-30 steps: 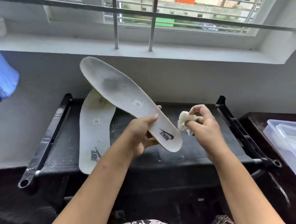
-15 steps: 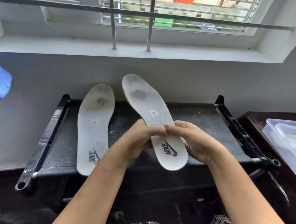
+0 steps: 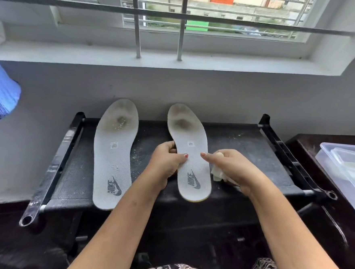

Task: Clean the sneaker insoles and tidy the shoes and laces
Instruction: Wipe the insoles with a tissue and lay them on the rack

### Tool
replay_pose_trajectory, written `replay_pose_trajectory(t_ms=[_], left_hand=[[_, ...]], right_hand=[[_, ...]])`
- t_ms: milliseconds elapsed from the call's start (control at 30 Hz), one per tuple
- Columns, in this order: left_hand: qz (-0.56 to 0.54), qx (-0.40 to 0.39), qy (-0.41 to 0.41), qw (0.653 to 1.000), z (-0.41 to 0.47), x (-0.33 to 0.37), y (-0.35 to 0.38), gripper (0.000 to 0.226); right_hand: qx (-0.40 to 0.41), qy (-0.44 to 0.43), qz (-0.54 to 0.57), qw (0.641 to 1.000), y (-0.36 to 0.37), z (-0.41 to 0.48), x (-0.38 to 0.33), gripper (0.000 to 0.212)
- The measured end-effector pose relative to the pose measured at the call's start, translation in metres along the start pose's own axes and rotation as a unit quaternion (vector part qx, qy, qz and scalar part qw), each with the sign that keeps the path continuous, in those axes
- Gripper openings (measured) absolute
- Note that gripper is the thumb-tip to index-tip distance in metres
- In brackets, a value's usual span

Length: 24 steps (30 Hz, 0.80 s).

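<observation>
**Two insoles lying lengthwise on the dark surface, both hands on the right one**

A black rack-like surface (image 3: 244,151) with side rails stands against the wall under a barred window (image 3: 181,12). On a dark cabinet to its right sits a clear plastic tub (image 3: 346,167).

The left insole (image 3: 113,151) lies flat on the surface, printed side up, its long axis running from the person towards the wall. The heel, with its logo, is at the near edge; the toe, marked by a brownish worn patch, points at the wall and reaches past the far edge.

The right insole (image 3: 190,154) lies just beside it, apart and nearly parallel, leaning slightly left at the toe. It points the same way: logo at the near heel, grey stain at the far toe. Its heel overhangs the near edge.

The left hand (image 3: 166,163) takes it by the left edge at mid-length, thumb on top, fingers curled beneath: a narrow pinching grip. The right hand (image 3: 231,167) lays its thumb tip on the right edge, while its fingers are closed around a crumpled white wipe (image 3: 218,173).
</observation>
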<state>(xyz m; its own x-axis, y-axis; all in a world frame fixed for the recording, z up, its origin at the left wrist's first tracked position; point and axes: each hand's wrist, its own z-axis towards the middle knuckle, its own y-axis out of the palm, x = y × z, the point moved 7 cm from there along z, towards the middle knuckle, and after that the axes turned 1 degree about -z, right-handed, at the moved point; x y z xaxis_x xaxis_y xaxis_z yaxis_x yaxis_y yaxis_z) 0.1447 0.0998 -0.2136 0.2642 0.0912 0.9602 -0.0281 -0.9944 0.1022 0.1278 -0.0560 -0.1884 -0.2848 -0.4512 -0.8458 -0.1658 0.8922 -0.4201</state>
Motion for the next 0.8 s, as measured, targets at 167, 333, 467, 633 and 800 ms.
replay_pose_trajectory(t_ms=[167,333,467,633,800], left_hand=[[0.058,0.009,0.018,0.998,0.001,0.001,-0.002,0.032],[0.093,0.034,0.027,0.995,-0.001,0.001,-0.005,0.033],[0.153,0.068,0.043,0.985,-0.002,0.005,-0.01,0.03],[0.232,0.068,0.08,0.967,-0.01,0.019,-0.012,0.038],[0.303,0.143,0.115,0.935,-0.02,0.045,-0.059,0.057]], right_hand=[[0.014,0.005,-0.044,0.999,0.0,0.0,0.002,0.023],[0.011,0.008,-0.042,0.999,0.002,0.0,0.002,0.02],[0.016,0.007,-0.041,0.999,0.001,-0.001,0.002,0.02],[0.053,-0.014,-0.035,0.998,-0.002,0.0,0.0,0.023],[0.135,-0.059,0.026,0.989,-0.011,0.001,-0.013,0.024]])
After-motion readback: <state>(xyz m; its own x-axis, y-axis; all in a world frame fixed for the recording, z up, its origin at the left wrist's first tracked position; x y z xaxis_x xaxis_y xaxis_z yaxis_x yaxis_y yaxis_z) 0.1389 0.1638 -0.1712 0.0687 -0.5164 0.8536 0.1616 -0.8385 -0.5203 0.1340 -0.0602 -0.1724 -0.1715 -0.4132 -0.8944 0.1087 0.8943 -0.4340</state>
